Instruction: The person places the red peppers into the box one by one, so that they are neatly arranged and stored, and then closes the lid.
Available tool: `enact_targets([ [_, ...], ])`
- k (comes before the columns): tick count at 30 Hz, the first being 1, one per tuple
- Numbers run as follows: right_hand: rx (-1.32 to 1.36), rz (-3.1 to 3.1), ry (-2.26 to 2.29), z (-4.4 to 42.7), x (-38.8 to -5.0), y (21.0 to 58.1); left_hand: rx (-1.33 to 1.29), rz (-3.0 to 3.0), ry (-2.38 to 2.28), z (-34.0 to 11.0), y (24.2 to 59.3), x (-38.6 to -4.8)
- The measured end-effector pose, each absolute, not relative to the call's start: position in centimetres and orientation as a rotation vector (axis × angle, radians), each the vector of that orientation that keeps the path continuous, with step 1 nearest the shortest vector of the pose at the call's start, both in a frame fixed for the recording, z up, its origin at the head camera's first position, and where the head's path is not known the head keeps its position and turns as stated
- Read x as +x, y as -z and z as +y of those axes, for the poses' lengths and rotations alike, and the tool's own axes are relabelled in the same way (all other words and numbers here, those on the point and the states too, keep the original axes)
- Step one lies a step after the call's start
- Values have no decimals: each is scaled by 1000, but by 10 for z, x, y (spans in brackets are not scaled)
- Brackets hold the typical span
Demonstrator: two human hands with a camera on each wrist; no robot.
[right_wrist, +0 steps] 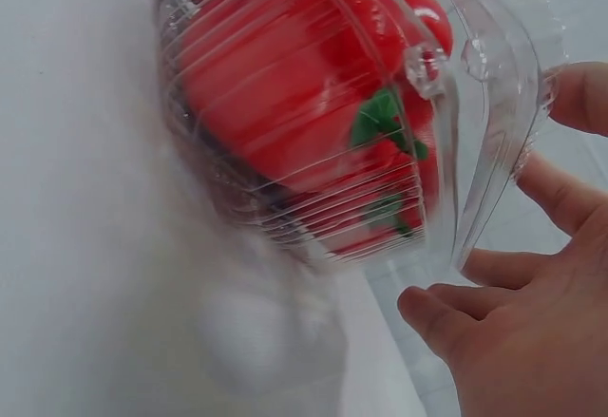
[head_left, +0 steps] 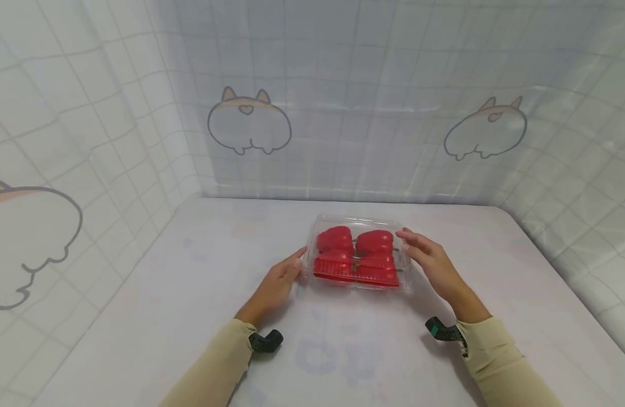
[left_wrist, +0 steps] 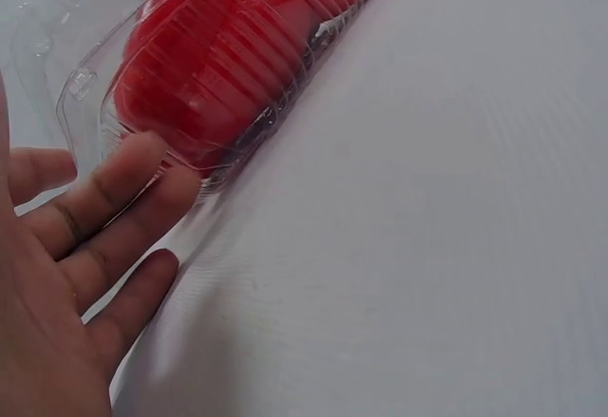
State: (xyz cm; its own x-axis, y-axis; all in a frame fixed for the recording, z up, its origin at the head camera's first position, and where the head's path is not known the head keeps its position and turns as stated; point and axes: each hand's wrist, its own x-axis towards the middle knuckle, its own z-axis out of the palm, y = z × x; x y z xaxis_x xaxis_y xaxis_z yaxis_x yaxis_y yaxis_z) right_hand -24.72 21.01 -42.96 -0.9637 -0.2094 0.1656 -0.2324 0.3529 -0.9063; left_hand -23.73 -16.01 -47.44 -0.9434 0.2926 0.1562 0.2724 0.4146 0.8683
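A clear plastic clamshell box [head_left: 405,277] lies on the white table, holding several red peppers [head_left: 375,242] with green stems [right_wrist: 378,118]. In the right wrist view two rims of the box stand a little apart. At the box's left side is my left hand [head_left: 278,282], its fingers extended; in the left wrist view the fingertips [left_wrist: 176,189] touch the ribbed wall or lie very near it. My right hand [head_left: 434,264] is by the right side, fingers spread and lightly bent along the rim, not curled round it. Whether every right fingertip touches cannot be told.
The white table [head_left: 231,362] reaches back to a wall covering [head_left: 368,158] with a grid and cartoon animal drawings. Similar coverings flank the left and right. A dark wrist device [head_left: 265,341] sits on the left wrist and another [head_left: 442,329] on the right.
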Motion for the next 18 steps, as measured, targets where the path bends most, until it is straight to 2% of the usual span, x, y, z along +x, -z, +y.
enact_targets([
  [18,440,-2523,-1792,208,-244,442,597,2315,-1888,-157,472,-239],
])
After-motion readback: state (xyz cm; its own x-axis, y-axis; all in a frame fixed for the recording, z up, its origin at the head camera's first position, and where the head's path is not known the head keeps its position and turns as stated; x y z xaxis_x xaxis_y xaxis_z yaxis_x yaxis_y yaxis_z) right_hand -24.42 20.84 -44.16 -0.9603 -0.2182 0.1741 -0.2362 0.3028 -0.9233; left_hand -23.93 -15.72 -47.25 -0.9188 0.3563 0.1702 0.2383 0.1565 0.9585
